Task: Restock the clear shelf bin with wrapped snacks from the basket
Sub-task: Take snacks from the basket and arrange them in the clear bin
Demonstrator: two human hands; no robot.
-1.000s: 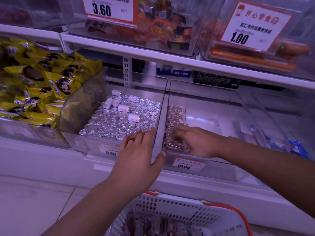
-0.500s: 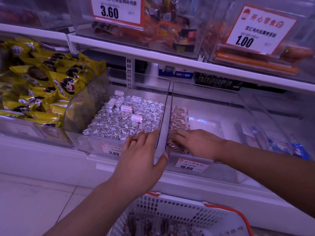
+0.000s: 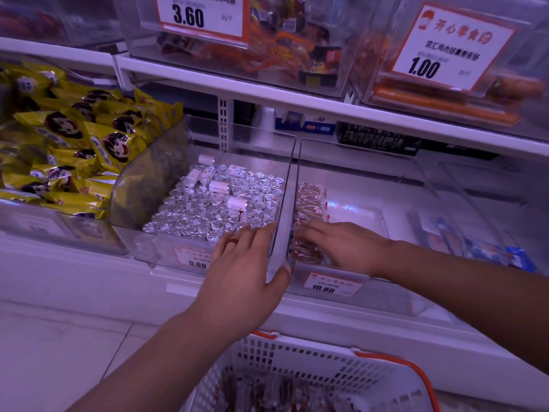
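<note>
A clear shelf bin (image 3: 395, 185) with a 10.80 price tag holds one row of red-and-white wrapped snacks (image 3: 309, 203) along its left wall. My right hand (image 3: 341, 245) lies inside the bin, fingers straight, touching the near end of that row. My left hand (image 3: 246, 266) rests flat against the front corner where this bin meets the neighbouring bin, thumb on the edge. Below, a white basket (image 3: 320, 361) with orange handles holds several more wrapped snacks (image 3: 276, 394).
The neighbouring clear bin (image 3: 166, 185) is packed with silver foil rolls. Yellow snack bags (image 3: 65, 144) fill the bin at far left. Blue packets (image 3: 487, 248) lie in a bin at right. A shelf (image 3: 297, 96) with priced bins hangs overhead.
My right hand has slid slightly toward the front of the snack row. My left hand stays on the bin corner. The view has shifted a little.
</note>
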